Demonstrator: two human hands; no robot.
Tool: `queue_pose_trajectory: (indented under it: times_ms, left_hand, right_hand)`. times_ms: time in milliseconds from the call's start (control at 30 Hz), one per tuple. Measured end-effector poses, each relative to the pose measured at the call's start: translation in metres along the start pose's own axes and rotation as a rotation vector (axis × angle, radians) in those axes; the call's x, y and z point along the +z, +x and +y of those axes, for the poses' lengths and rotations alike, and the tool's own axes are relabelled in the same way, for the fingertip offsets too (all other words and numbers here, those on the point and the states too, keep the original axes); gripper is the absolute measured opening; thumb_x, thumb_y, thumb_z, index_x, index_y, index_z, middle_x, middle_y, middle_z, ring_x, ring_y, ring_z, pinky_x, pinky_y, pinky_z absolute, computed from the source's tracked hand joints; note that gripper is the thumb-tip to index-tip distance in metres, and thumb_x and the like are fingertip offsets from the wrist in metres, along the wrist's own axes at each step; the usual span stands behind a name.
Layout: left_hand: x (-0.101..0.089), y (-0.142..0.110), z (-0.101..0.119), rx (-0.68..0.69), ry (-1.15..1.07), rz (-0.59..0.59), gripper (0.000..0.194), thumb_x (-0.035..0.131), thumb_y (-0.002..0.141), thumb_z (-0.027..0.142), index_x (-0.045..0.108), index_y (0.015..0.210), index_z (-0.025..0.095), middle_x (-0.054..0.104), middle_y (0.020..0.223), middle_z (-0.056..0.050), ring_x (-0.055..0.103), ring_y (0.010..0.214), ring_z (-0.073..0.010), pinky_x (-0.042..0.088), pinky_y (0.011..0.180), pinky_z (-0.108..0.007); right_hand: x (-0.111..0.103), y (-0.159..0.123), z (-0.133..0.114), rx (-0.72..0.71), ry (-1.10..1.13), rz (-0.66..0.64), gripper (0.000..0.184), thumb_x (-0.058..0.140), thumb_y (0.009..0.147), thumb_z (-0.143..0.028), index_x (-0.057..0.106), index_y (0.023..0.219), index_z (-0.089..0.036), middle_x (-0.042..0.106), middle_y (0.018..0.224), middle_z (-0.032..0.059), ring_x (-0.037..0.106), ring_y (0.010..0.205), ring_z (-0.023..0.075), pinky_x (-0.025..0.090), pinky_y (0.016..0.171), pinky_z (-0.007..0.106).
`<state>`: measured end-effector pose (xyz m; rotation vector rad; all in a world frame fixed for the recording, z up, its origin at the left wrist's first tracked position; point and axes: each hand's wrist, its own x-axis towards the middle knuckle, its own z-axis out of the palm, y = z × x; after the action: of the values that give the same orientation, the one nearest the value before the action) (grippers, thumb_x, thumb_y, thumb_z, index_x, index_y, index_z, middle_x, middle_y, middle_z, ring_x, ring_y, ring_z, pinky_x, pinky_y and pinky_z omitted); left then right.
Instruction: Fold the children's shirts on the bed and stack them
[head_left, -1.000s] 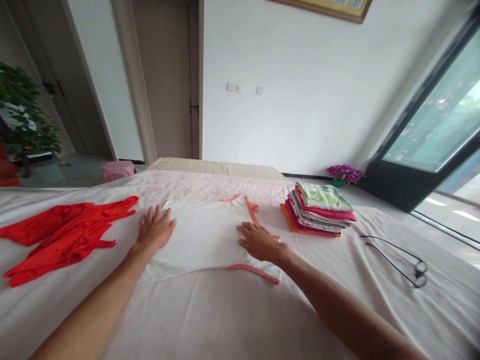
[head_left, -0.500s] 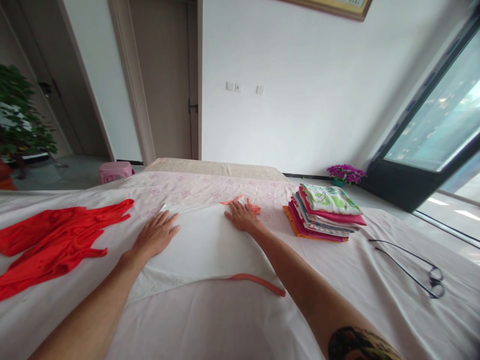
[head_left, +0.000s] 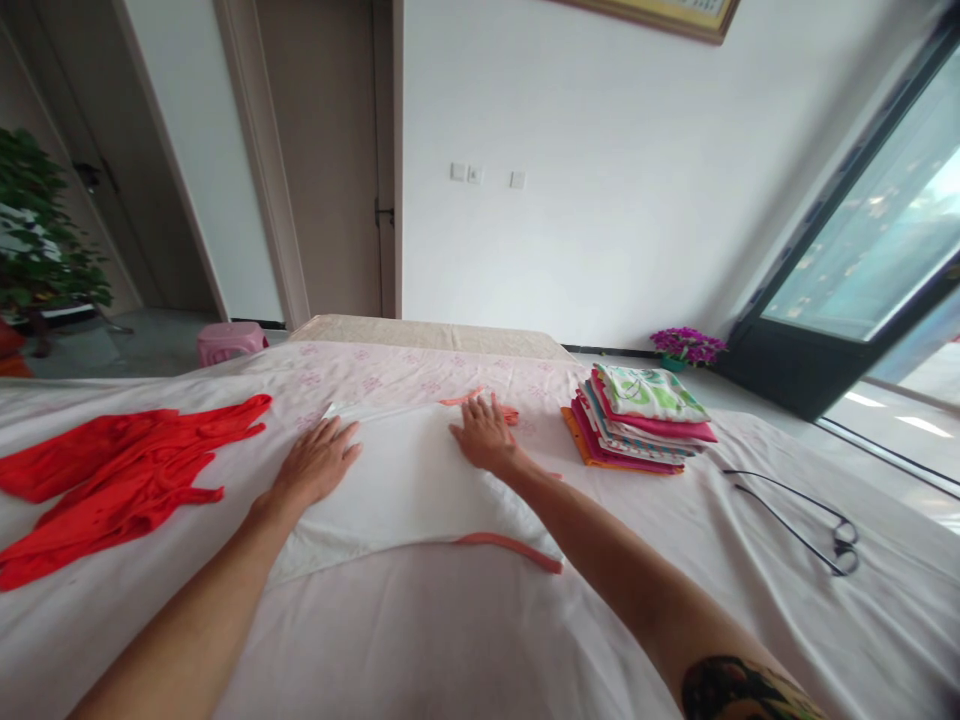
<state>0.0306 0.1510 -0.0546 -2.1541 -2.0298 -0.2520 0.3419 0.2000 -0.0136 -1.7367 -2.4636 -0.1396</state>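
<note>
Fingers point(head_left: 475, 410) of the right hand point(head_left: 486, 438) are spread apart, laid flat on the far, orange-trimmed edge of a white top point(head_left: 405, 485). The left hand point(head_left: 319, 460) is laid flat near the far left corner, fingers slightly apart, thumb out. The top is spread on a pale sheet point(head_left: 420, 640), its near edge bowed and trimmed orange at the right end. A strip of sheet is left to the right, before a pile of folded clothes point(head_left: 641, 425); glasses point(head_left: 844, 548) are set farther right. Leftward, red clothes point(head_left: 131, 470) are divided from the top by another strip.
</note>
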Motion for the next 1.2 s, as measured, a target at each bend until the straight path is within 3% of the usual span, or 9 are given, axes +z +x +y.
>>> queue_pose_trajectory:
  times_ms: [100, 200, 300, 533, 667, 767, 833, 1033, 1200]
  left_hand:
    - [0.003, 0.000, -0.003, 0.020, -0.039, 0.053, 0.055, 0.034, 0.098, 0.045, 0.049, 0.145, 0.020, 0.047, 0.152, -0.013, 0.040, 0.142, -0.0301, 0.032, 0.115, -0.047]
    - [0.005, -0.002, -0.007, 0.083, -0.106, 0.124, 0.051, 0.036, 0.097, 0.041, 0.056, 0.138, 0.019, 0.055, 0.145, -0.012, 0.045, 0.138, -0.0272, 0.033, 0.115, -0.045]
    - [0.002, -0.003, -0.007, 0.112, -0.147, 0.169, 0.046, 0.038, 0.094, 0.038, 0.061, 0.130, 0.020, 0.062, 0.138, -0.009, 0.049, 0.134, -0.0241, 0.033, 0.116, -0.043]
    - [-0.015, -0.006, 0.001, 0.122, -0.152, 0.176, 0.041, 0.037, 0.093, 0.034, 0.068, 0.115, 0.020, 0.070, 0.123, -0.007, 0.057, 0.123, -0.0207, 0.039, 0.110, -0.036]
    - [-0.025, -0.017, 0.008, 0.082, -0.133, 0.176, 0.039, 0.036, 0.095, 0.033, 0.069, 0.111, 0.022, 0.072, 0.119, -0.008, 0.058, 0.121, -0.0223, 0.036, 0.111, -0.042]
    - [-0.029, -0.030, 0.024, 0.032, -0.103, 0.176, 0.043, 0.034, 0.096, 0.036, 0.065, 0.122, 0.019, 0.067, 0.129, -0.014, 0.051, 0.130, -0.0281, 0.028, 0.114, -0.052]
    - [-0.030, -0.038, 0.042, 0.025, -0.093, 0.157, 0.049, 0.033, 0.097, 0.039, 0.060, 0.131, 0.015, 0.061, 0.137, -0.017, 0.047, 0.136, -0.0303, 0.027, 0.115, -0.052]
    - [-0.031, -0.072, 0.098, 0.145, -0.106, 0.029, 0.061, 0.032, 0.098, 0.050, 0.043, 0.149, 0.018, 0.045, 0.153, -0.015, 0.036, 0.145, -0.0284, 0.029, 0.117, -0.042]
    - [-0.043, -0.098, 0.091, 0.143, -0.100, -0.130, 0.064, 0.034, 0.097, 0.053, 0.038, 0.153, 0.021, 0.028, 0.162, -0.017, 0.022, 0.151, -0.0316, 0.020, 0.119, -0.050]
  right_hand:
    - [0.007, -0.038, -0.055, -0.148, 0.143, -0.006, 0.069, 0.022, 0.102, -0.054, 0.030, 0.155, -0.010, 0.024, 0.162, 0.0138, 0.017, 0.151, 0.0271, 0.014, 0.122, 0.047]
    - [0.012, -0.067, -0.080, -0.263, 0.222, -0.025, 0.072, 0.021, 0.101, -0.059, 0.028, 0.156, -0.012, 0.024, 0.163, 0.0122, 0.018, 0.151, 0.0260, 0.017, 0.122, 0.047]
    - [0.010, -0.082, -0.059, -0.211, 0.201, -0.048, 0.070, 0.024, 0.102, -0.056, 0.028, 0.156, -0.012, 0.022, 0.163, 0.0125, 0.017, 0.151, 0.0259, 0.015, 0.123, 0.047]
    - [-0.004, -0.116, 0.048, 0.039, 0.067, -0.093, 0.067, 0.024, 0.102, -0.052, 0.026, 0.157, -0.014, 0.019, 0.164, 0.0104, 0.015, 0.152, 0.0253, 0.013, 0.122, 0.047]
    - [-0.012, -0.133, 0.078, 0.165, 0.012, -0.133, 0.066, 0.022, 0.103, -0.049, 0.025, 0.158, -0.014, 0.020, 0.163, 0.0108, 0.016, 0.152, 0.0249, 0.010, 0.122, 0.049]
    - [-0.019, -0.136, 0.077, 0.241, -0.019, -0.164, 0.067, 0.022, 0.102, -0.050, 0.025, 0.157, -0.011, 0.019, 0.164, 0.0120, 0.012, 0.152, 0.0257, 0.005, 0.121, 0.050]
    - [-0.022, -0.135, 0.064, 0.255, -0.025, -0.164, 0.069, 0.023, 0.102, -0.050, 0.023, 0.158, -0.010, 0.017, 0.164, 0.0122, 0.008, 0.153, 0.0256, 0.001, 0.121, 0.050]
    - [-0.018, -0.137, 0.008, 0.016, 0.119, -0.156, 0.070, 0.019, 0.101, -0.056, 0.020, 0.159, -0.017, 0.013, 0.166, 0.0075, 0.008, 0.153, 0.0224, 0.004, 0.122, 0.044]
    - [-0.015, -0.142, 0.019, -0.003, 0.105, -0.166, 0.067, 0.020, 0.102, -0.057, 0.022, 0.159, -0.021, 0.013, 0.166, 0.0063, 0.008, 0.153, 0.0222, 0.004, 0.122, 0.043]
